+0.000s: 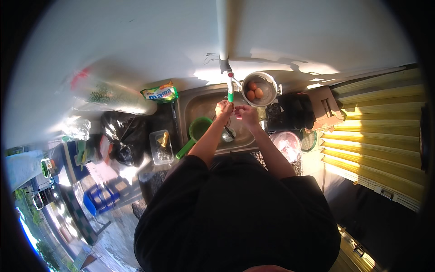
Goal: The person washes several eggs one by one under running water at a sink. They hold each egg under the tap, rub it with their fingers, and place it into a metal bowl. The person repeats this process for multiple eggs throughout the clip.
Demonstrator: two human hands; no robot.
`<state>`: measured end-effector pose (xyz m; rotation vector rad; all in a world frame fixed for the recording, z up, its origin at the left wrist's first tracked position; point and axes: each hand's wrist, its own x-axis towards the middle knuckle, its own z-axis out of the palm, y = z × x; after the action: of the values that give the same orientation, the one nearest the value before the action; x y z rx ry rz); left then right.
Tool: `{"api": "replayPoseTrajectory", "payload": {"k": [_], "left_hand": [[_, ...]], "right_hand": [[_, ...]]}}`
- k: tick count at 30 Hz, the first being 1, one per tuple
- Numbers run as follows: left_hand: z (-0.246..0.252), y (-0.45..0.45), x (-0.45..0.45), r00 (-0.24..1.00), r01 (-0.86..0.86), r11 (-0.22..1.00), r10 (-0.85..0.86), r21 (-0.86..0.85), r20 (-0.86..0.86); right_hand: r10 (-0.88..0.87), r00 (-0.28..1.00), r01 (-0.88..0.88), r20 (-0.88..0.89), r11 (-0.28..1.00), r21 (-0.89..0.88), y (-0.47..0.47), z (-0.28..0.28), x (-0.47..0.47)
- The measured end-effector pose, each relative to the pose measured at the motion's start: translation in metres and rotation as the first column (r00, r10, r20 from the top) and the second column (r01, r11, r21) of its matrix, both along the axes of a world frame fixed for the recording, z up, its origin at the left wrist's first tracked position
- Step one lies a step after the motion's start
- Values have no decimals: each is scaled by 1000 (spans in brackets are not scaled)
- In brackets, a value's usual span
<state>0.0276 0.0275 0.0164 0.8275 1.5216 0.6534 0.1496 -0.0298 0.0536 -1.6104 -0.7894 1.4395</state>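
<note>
Over a stainless steel sink (193,110), my left hand (224,110) is just below the green-ringed mouth of a tap (230,97). My right hand (247,115) meets it there, its fingers curled and their tips close to the left fingers. Something small and brownish may be between them, but it is too small to tell. A metal pot (270,99) with three brown eggs (255,91) stands at the sink's back right corner. Under my left forearm, a green long-handled strainer or dipper (199,128) rests in the sink. Near it lies a dark-handled utensil (229,132).
A green detergent pouch (159,93) leans by the wall at left. Nearer are a clear plastic tub (161,149) and a black plastic bag (124,136). To the right stand a pink plastic-covered container (286,146), a black object (297,111) and a cardboard box (324,110).
</note>
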Motion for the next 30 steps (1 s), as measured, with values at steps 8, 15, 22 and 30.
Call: {"api": "replayPoseTrajectory", "payload": {"k": [8,15,22,30], "left_hand": [[-8,-3,-4,921,-149,974,199,-169,336],[2,-25,-20,930,41,995,-3,-95,367],[55,-52,-73,988,120,985,-106,125,-114],[61,-73,-90,997,-68,998,68,-5,-21]], "right_hand": [[33,996,-37,85,999,40,5,-19,-12],[9,971,-19,-238,999,-40,29,-43,-36],[-85,925,-54,-369,935,-351,56,-67,-55],[149,876,-266,-459,943,-202,66,-63,-58]]}}
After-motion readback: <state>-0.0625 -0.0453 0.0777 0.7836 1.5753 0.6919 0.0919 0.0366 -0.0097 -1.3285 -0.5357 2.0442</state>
